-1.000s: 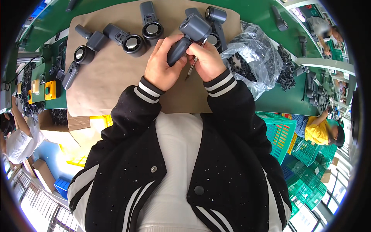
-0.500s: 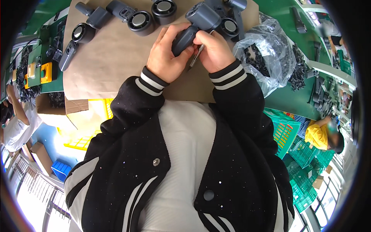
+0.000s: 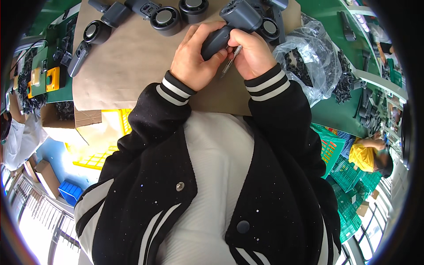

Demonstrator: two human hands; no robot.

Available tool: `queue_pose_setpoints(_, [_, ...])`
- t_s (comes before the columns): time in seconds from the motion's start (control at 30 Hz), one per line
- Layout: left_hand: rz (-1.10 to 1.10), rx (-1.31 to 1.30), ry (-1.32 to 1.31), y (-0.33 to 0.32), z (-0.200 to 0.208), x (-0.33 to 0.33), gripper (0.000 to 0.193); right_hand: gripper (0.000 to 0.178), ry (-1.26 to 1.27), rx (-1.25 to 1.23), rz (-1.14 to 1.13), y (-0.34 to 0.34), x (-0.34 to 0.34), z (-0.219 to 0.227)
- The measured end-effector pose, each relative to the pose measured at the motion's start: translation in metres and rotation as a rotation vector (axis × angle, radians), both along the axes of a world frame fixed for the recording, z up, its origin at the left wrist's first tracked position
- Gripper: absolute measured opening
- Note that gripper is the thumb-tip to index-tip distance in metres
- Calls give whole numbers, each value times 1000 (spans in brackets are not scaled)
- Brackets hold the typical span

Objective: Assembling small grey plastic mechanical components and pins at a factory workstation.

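Observation:
Over the brown sheet, my left hand (image 3: 191,62) is closed round the handle of a dark grey handheld fan (image 3: 216,43). The fan's round vented head (image 3: 242,15) points away from me, toward the far edge. My right hand (image 3: 252,55) is closed, its thumb and fingers at the side of the same handle. A slim silver tool, like tweezers (image 3: 230,63), sticks out of my right hand and slants toward me. What the right fingertips touch on the handle is hidden.
More grey fans (image 3: 165,21) lie along the far side of the brown sheet (image 3: 128,70). On the right a clear plastic bag (image 3: 316,57) holds small black parts. A yellow box (image 3: 53,79) stands left; green crates (image 3: 346,172) and a person in yellow (image 3: 362,157) are lower right.
Both hands and the fan appear slightly further right, as the whole view has shifted a little. The slim tool has tilted slightly in my right hand. The grip on the fan is unchanged.

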State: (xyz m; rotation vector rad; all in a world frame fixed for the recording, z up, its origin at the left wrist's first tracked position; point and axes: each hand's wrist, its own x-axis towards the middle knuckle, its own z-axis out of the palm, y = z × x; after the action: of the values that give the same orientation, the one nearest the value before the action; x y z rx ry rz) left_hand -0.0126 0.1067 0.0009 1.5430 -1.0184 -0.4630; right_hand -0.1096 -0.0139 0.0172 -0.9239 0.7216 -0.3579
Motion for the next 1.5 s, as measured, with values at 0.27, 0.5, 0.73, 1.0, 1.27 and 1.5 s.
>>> queue_pose_setpoints(0.27, [6,25,-49,1,1,-1,49,13,34,10,-39,4,2,3])
queue_pose_setpoints(0.5, [8,45,-45,7,2,1,49,20,107,70,-9,1,3,5])
queue_pose_setpoints(0.73, [-4,-10,121,7,-5,4,50,23,21,78,77,0,6,3])
queue_pose_setpoints(1.0, [44,-26,144,4,-9,8,50,18,-56,-83,57,9,4,-7])
queue_pose_setpoints(1.27, [40,-31,114,5,-5,10,49,19,-37,-170,56,9,-2,-6])
queue_pose_setpoints(1.5, [51,-3,34,4,-3,8,50,19,-76,-215,-31,15,3,-20])
